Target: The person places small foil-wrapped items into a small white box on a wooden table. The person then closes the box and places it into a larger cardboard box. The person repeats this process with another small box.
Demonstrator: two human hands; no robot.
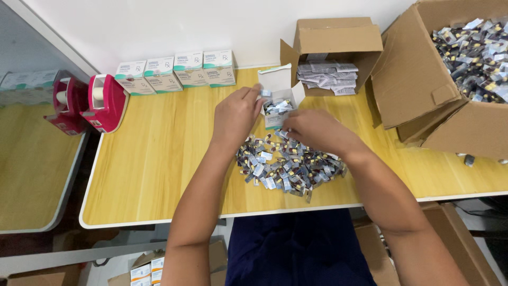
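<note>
From where I watched, the place looked like a small packing room for medicine, not a home. A plain wooden table (159,159) stood against a bare white wall (159,21). Along its far edge sat a row of identical small white-and-green cartons (176,71), and at the left stood a red tape dispenser (106,103). A big cardboard box (450,79) at the right was full of small foil sachets, a smaller box (333,47) held folded leaflets, and a loose heap of sachets (288,167) lay near the front edge.
</note>
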